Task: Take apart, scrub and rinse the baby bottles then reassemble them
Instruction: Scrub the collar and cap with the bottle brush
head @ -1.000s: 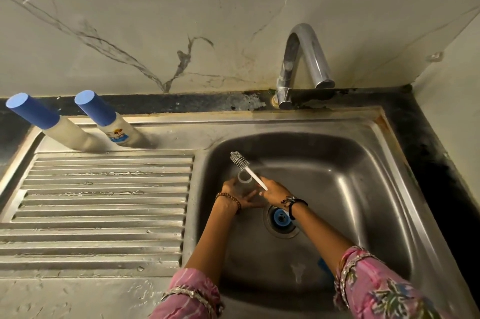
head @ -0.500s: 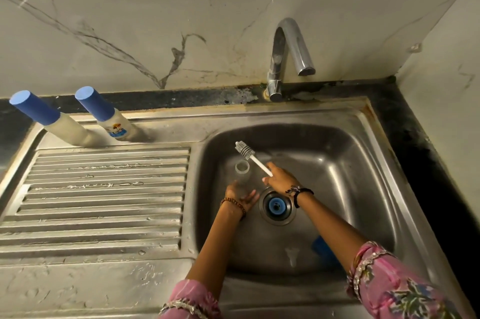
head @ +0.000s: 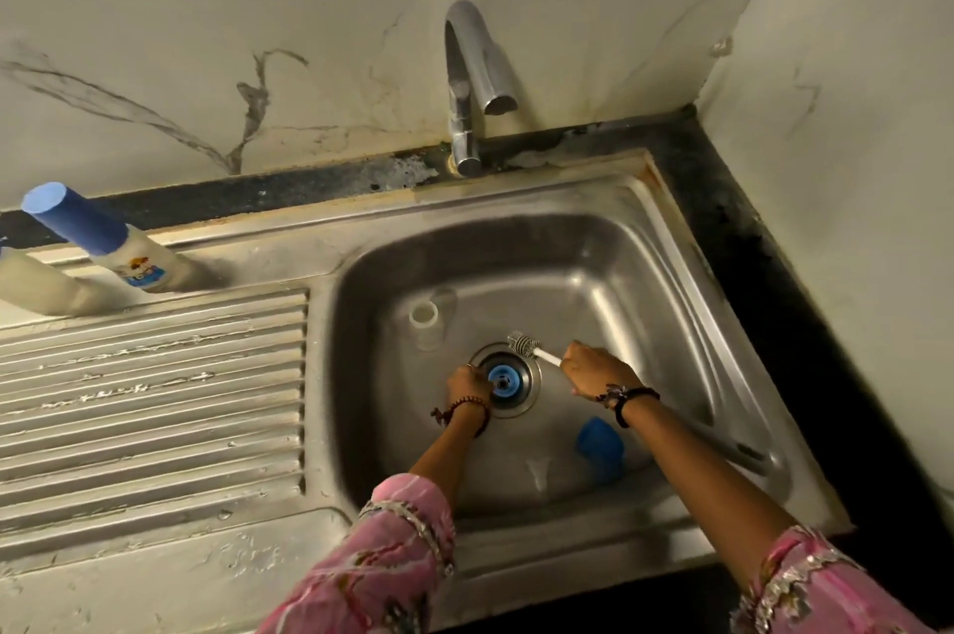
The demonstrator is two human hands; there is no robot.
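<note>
While the right hand (head: 593, 371) curls round the white handle of a small bottle brush (head: 531, 349), the bristled head pokes out beyond the knuckles, toward the back-left of that grip, and sits over the rim of the drain (head: 526, 393); the left hand (head: 467, 385) is down at the drain's left edge, its fingers bent at the blue ring (head: 503, 380) that lies in the drain's middle, though whether they actually pinch the ring or only touch it cannot be told from this view. Beyond the left hand, further toward the back of the sink (head: 671, 272), a clear bottle body (head: 426, 321) stands upright on the basin floor with its open mouth up, held by neither hand and apart from both. Nearer the person than the brush grip, just under the right forearm, a blue cap (head: 600, 445) lies on the basin floor; beside it, toward the left arm, a clear teat-like piece (head: 537, 471) lies faintly visible. Well to the left of both hands, on the ribbed draining board (head: 155, 375), two capped bottles stand: one with a blue cap and printed label (head: 103, 241), and another (head: 31, 285) partly cut off by the frame's edge. Behind everything, the chrome tap (head: 472, 81) arches over the basin's back rim.
</note>
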